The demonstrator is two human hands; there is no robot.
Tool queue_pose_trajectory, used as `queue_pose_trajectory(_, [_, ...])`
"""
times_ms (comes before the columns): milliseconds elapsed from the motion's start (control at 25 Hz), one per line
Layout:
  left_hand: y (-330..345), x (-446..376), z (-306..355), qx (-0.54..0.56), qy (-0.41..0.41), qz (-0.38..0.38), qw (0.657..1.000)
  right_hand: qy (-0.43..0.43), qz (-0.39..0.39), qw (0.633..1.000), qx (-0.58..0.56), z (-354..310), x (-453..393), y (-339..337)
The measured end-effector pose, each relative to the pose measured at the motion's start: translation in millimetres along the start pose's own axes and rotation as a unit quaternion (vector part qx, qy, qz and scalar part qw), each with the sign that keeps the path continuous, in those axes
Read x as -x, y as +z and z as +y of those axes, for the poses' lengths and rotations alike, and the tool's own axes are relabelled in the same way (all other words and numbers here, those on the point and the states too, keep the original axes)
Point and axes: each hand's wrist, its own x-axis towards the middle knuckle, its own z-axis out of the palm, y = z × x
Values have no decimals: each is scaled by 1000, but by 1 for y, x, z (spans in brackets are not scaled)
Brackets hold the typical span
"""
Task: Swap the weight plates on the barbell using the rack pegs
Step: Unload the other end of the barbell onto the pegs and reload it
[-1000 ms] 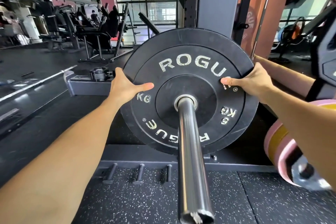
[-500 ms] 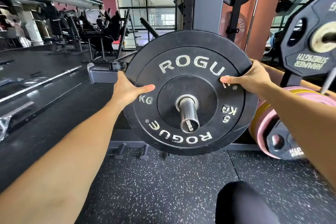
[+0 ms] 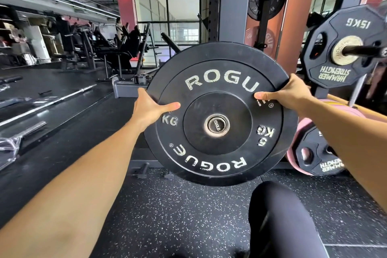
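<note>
Now we hold the black Rogue plate (image 3: 219, 81) upright before us, its steel-ringed centre hole just at the tip of the barbell sleeve (image 3: 216, 125), whose end cap faces us. Our left hand (image 3: 149, 107) grips the left rim, thumb across the face; our right hand (image 3: 287, 92) grips the upper right rim likewise. Right of it, a 15 kg plate (image 3: 335, 73) hangs on a rack peg (image 3: 364, 50), above pink plates (image 3: 301, 132). Speckled floor (image 3: 167, 216) lies below.
</note>
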Motion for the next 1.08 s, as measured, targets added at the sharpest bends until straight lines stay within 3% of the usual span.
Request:
queue_pose_trajectory(320, [-24, 10, 37, 13, 16, -13, 1000, 6, -4, 1000, -2, -27, 14, -21])
queue_pose_trajectory(600, [-74, -36, 141, 39, 83, 9, 996, -56, 24, 998, -34, -131, -15, -71])
queue_pose_trajectory(800, [-86, -74, 197, 48, 95, 22, 994, -68, 26, 997, -32, -179, -54, -93])
queue_pose_trajectory(1080, [-58, -153, 237, 59, 86, 12, 994, -53, -16, 998, -18, -195, -156, -105])
